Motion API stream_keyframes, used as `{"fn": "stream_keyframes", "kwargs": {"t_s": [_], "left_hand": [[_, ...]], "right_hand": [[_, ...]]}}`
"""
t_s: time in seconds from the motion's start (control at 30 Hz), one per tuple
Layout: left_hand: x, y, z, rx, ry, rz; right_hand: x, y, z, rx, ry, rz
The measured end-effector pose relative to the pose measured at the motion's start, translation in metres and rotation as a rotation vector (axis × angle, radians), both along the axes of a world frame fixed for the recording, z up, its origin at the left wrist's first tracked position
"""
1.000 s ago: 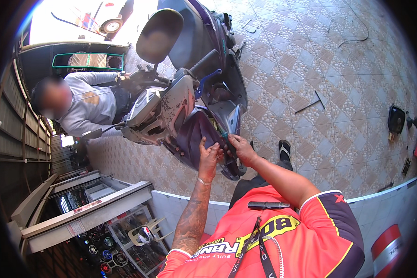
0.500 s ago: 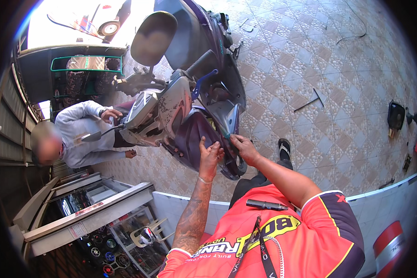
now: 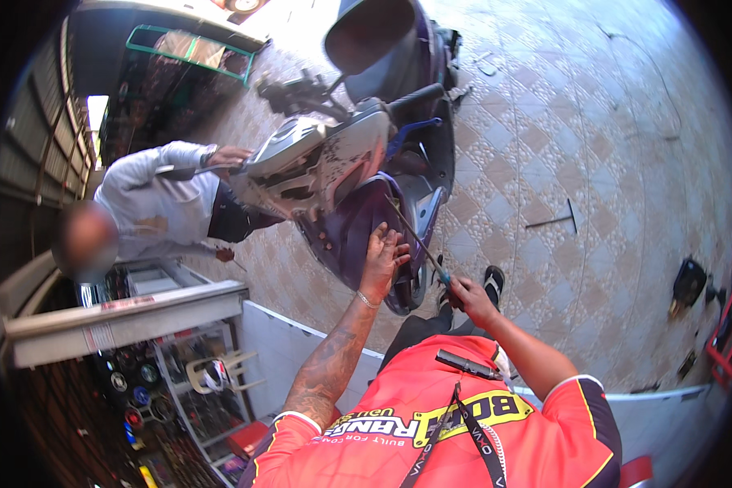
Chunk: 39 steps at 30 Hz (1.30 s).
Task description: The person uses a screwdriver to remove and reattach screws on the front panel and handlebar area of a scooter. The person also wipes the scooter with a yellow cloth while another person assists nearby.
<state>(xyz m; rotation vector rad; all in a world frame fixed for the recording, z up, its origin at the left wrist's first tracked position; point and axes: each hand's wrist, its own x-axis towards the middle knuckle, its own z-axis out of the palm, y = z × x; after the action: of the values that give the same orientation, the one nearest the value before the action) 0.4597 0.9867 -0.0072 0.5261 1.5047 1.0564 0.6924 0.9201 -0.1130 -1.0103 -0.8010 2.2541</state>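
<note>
A scooter fills the middle of the view, with its purple body panel [image 3: 351, 218] below a grey, dirt-marked handlebar cover [image 3: 362, 138]. My right hand [image 3: 472, 301] is closed around the teal handle of a screwdriver [image 3: 416, 236]. The long thin shaft slants up and left, its tip overlapping the upper edge of the purple panel; whether it touches is unclear. Beside the panel's right edge is my left hand [image 3: 385, 259], fingers apart and slightly bent, with nothing visible in it. A blue brake lever [image 3: 412, 134] sticks out above.
Across the scooter a person in a grey top [image 3: 161, 191] rests a hand near the handlebar cover. A T-shaped tool [image 3: 555, 220] and a dark mirror-like part [image 3: 688, 281] lie on the tiled floor. A shelf cabinet [image 3: 130, 313] stands at lower left.
My right hand has drawn back down and right with the screwdriver, so its long shaft now shows. The left hand stays by the panel. The whole view has shifted.
</note>
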Motion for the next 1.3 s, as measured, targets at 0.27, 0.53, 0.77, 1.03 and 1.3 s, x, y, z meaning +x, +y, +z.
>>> {"fn": "stream_keyframes", "kwargs": {"t_s": [0.27,0.53,0.77,1.03,1.3], "left_hand": [[-0.028,-0.033,0.023,0.249,-0.156,0.198],[-0.095,-0.069,0.053,0.382,-0.262,0.458],[-0.183,-0.076,0.066,0.484,-0.329,0.512],[-0.268,-0.072,0.059,0.474,-0.367,0.297],[-0.3,-0.08,0.06,0.426,-0.376,0.349]], "right_hand": [[-0.003,-0.033,0.001,-0.116,0.082,0.174],[-0.079,-0.024,0.025,0.019,0.171,0.287],[-0.167,-0.046,0.08,0.12,0.1,0.208],[-0.26,-0.097,0.089,0.084,0.029,-0.032],[-0.293,-0.106,0.094,0.053,0.01,-0.02]]}}
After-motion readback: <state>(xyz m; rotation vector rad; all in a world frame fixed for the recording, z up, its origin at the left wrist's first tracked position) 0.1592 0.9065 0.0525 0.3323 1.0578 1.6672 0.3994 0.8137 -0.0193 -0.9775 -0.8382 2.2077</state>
